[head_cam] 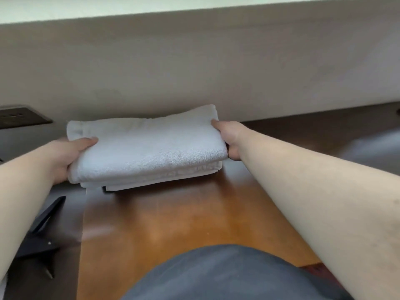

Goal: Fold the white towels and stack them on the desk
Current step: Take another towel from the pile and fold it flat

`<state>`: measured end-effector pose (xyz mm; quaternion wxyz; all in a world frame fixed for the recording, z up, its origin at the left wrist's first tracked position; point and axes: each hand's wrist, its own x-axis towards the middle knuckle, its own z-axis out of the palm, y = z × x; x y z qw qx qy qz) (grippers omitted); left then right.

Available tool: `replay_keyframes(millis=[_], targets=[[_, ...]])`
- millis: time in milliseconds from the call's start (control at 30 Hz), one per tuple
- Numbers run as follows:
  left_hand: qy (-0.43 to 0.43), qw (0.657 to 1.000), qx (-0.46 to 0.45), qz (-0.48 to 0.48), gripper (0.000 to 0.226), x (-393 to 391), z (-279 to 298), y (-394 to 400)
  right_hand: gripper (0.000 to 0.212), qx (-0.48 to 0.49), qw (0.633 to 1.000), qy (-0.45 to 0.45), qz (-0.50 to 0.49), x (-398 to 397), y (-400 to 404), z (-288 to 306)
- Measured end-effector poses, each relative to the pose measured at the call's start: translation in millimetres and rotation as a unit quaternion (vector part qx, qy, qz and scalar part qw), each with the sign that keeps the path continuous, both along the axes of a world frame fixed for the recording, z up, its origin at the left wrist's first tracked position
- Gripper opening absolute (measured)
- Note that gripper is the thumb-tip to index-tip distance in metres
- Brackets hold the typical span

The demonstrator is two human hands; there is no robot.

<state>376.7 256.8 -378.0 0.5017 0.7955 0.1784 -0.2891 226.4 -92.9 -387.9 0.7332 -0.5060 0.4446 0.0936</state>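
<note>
On the brown wooden desk (173, 224), close to the beige wall (194, 72), sits a stack of folded white towels (147, 148), gripped at its left end by the left hand (65, 156) and at its right end by the right hand (229, 137), thumbs on top.

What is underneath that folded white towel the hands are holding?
Below the folded towel more white layers show, with something dark peeking out at the bottom edge, on the wooden desk. What the dark thing is stays hidden.
</note>
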Motion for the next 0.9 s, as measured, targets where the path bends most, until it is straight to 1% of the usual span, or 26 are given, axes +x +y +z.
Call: replay_keyframes(millis=[67,100,167,233,267,333,433,467,500,533,567,600,633,667,700,733,767,800,833,867,900], targets=[[-0.001,1.0,0.017,-0.01,0.033,1.9,-12.8,0.0,0.035,-0.024,1.0,0.014,0.004,-0.2,3.0,-12.1],[0.001,0.999,0.03,-0.012,0.039,3.3,-17.5,-0.3,0.039,-0.043,0.999,0.018,0.013,0.4,3.9,-18.0],[0.014,0.998,0.063,-0.021,0.059,7.7,-23.8,-0.5,0.045,-0.086,0.995,0.029,0.041,3.0,3.9,-26.7],[0.026,0.996,0.084,-0.036,0.067,12.2,-25.6,-0.4,0.048,-0.123,0.989,0.041,0.067,3.8,4.2,-29.8],[0.029,0.994,0.092,-0.041,0.066,14.4,-25.7,0.4,0.048,-0.134,0.988,0.042,0.07,3.8,5.0,-30.3],[0.03,0.993,0.107,-0.048,0.055,16.4,-24.4,0.0,0.047,-0.161,0.984,0.035,0.062,5.1,6.8,-30.9],[-0.013,0.987,0.15,-0.062,0.038,17.4,-24.6,-5.1,0.049,-0.234,0.968,0.046,0.082,10.2,8.2,-27.3],[-0.028,0.984,0.164,-0.064,0.038,17.9,-24.9,-7.1,0.049,-0.258,0.961,0.049,0.092,11.3,8.1,-25.3],[-0.036,0.98,0.183,-0.066,0.043,17.7,-22.8,-9.9,0.051,-0.277,0.954,0.047,0.1,11.7,7.5,-23.9],[-0.038,0.974,0.21,-0.071,0.056,17.5,-20.3,-13.4,0.052,-0.299,0.947,0.044,0.106,11.4,7.0,-21.8],[-0.047,0.966,0.241,-0.079,0.07,18.1,-16.3,-17.0,0.053,-0.338,0.934,0.036,0.111,9.5,7.2,-18.8],[-0.074,0.957,0.266,-0.084,0.08,17.8,-11.7,-20.7,0.053,-0.4,0.909,0.021,0.115,6.3,9.1,-14.4],[-0.129,0.944,0.288,-0.093,0.081,14.7,-6.0,-25.3,0.053,-0.477,0.87,-0.005,0.122,2.8,14.3,-8.7],[-0.216,0.921,0.305,-0.113,0.075,9.1,-1.1,-30.5,0.052,-0.547,0.825,-0.046,0.135,0.5,22.7,-1.9],[-0.315,0.884,0.311,-0.152,0.066,-1.3,4.6,-39.3,0.052,-0.597,0.781,-0.097,0.159,-0.3,32.7,4.2],[-0.401,0.84,0.3,-0.206,0.06,-14.8,8.7,-51.0,0.051,-0.621,0.745,-0.139,0.199,0.0,43.3,7.2],[-0.452,0.803,0.277,-0.271,0.056,-28.6,9.3,-62.3,0.05,-0.63,0.717,-0.154,0.255,1.1,53.4,7.1],[-0.462,0.777,0.262,-0.336,0.054,-39.6,6.1,-72.5,0.051,-0.632,0.693,-0.135,0.32,1.7,61.7,4.9],[-0.438,0.763,0.273,-0.388,0.055,-47.6,2.1,-81.0,0.055,-0.627,0.673,-0.088,0.382,1.7,66.1,0.4],[-0.39,0.761,0.305,-0.419,0.058,-52.4,-3.8,-86.1,0.061,-0.618,0.661,-0.04,0.424,1.5,66.5,-5.5],[-0.341,0.761,0.342,-0.433,0.063,-54.6,-11.9,-86.9,0.066,-0.612,0.655,-0.008,0.443,1.4,64.4,-11.2]])
